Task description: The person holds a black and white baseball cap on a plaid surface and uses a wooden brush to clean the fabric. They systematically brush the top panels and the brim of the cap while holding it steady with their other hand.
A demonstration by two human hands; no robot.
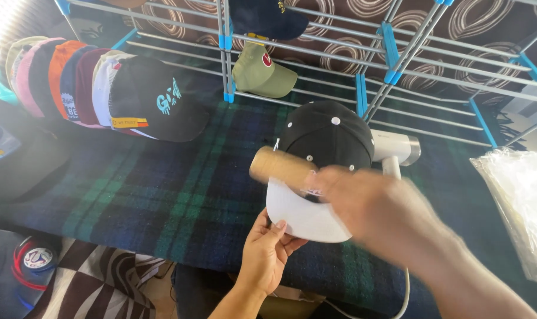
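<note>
A black cap [327, 133] with white eyelets and a white brim [304, 215] lies over the dark plaid cloth [162, 195]. My left hand [268, 251] pinches the near edge of the white brim from below. My right hand [375, 204], blurred by motion, grips a tan cylindrical roller [277, 165] and holds it against the cap where crown meets brim.
A row of several overlapping caps [97, 88] lies at the left. An olive cap [259, 71] and a navy cap [268, 18] sit in the grey wire rack with blue joints [392, 53]. A white handheld appliance [395, 147] lies behind the cap; clear plastic bags [519, 201] at right.
</note>
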